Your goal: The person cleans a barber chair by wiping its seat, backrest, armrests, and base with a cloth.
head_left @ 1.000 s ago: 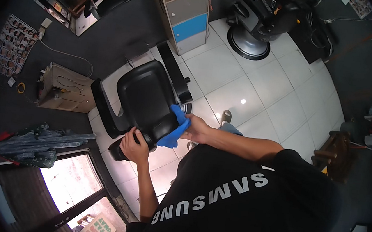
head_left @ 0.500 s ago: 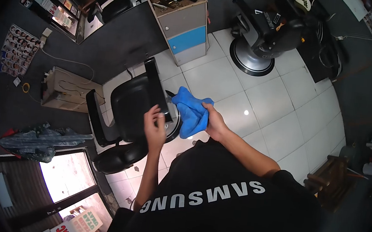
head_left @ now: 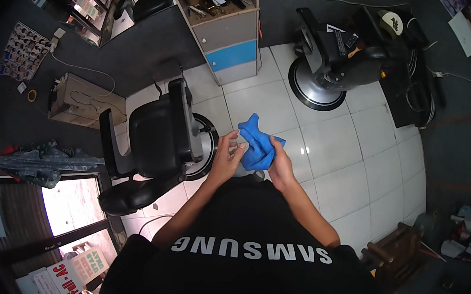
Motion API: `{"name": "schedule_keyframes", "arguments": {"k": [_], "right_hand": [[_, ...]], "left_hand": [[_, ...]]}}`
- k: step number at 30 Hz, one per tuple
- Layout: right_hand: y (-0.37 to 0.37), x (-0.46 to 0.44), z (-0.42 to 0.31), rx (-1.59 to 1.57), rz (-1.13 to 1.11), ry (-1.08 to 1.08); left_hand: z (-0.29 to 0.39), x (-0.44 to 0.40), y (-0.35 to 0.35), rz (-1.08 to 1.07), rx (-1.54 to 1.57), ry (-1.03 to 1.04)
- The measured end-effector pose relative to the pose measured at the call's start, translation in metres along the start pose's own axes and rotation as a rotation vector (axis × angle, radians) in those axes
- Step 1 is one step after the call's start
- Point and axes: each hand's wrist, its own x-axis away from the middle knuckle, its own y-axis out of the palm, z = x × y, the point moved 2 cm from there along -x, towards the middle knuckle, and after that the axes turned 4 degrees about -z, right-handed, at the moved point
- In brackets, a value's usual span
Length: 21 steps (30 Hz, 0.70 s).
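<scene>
A crumpled blue cloth is held up in front of my black shirt. My right hand grips its right side, thumb on top. Just left of the cloth is my left hand, its fingers apart and slightly curled, with nothing in it. A black barber chair stands to the left of both hands, and neither hand touches it.
A cabinet with a blue door stands at the top. A second black chair is at the upper right. A wooden box sits at the left wall. At the lower right is a wooden stool.
My left hand has let go of the black chair and moved right, beside the cloth. The cloth has moved right in my right hand, away from the chair, which now appears turned.
</scene>
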Motion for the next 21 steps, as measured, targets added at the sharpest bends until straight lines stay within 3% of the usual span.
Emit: {"name": "schedule_keyframes", "arguments": {"k": [1,4,7,14,17,21], "right_hand": [[-0.001,-0.001,-0.004,-0.007,0.007,-0.019],[-0.011,-0.017,-0.008,0.052,-0.058,-0.052],[-0.013,-0.024,-0.026,0.044,-0.077,-0.012],[-0.035,-0.083,-0.075,0.118,-0.062,-0.041],[-0.033,-0.112,-0.096,0.044,-0.003,0.033],[-0.035,-0.165,-0.125,0.168,0.044,0.058]], "left_hand": [[0.001,-0.005,0.004,-0.013,0.024,-0.018],[0.004,-0.028,0.019,-0.139,0.408,-0.376],[0.02,-0.055,0.031,-0.295,0.626,-0.575],[0.002,-0.144,0.055,-0.264,0.811,-0.478],[0.008,-0.186,0.053,-0.209,0.828,-0.489],[0.008,-0.247,0.038,-0.136,0.868,-0.529]]}}
